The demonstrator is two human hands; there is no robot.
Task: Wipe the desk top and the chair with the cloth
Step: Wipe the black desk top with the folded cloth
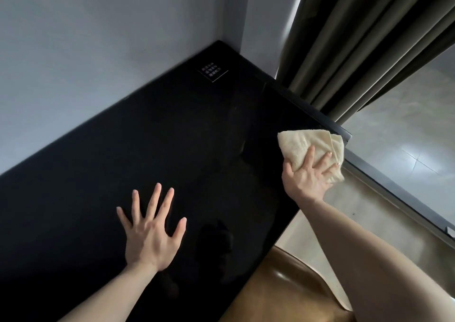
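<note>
Table (pixel 172 137): glossy black top, flat, long rectangle, faint reflections, far end runs into wall corner. Cloth (pixel 302 147): cream terry, fluffy nap, folded into a thick pad w/ stitched hem on its right side; sits at table's right edge, partly hanging over it. Right hand (pixel 307 179) on top of cloth, fingers (pixel 310 155) straight and spread, pressing flat, thumb on cloth's left side; no curl round it. Left hand (pixel 150 233) flat on table near-center, fingers fanned wide, holding nothing, well apart from cloth. Chair (pixel 283 294): tan leather-look, smooth, shiny, rounded back, near right, just below table edge. Small square black panel (pixel 213 72) w/ grid of tiny light marks set in table top at far end; detail too small to read. Olive-grey curtain (pixel 364 46), heavy vertical pleats, far right, hem reaching table's right edge. Walls (pixel 98 38) pale grey, matte. Floor (pixel 406 129) right: pale polished tile, dark frame strip (pixel 394 186) crossing it.
</note>
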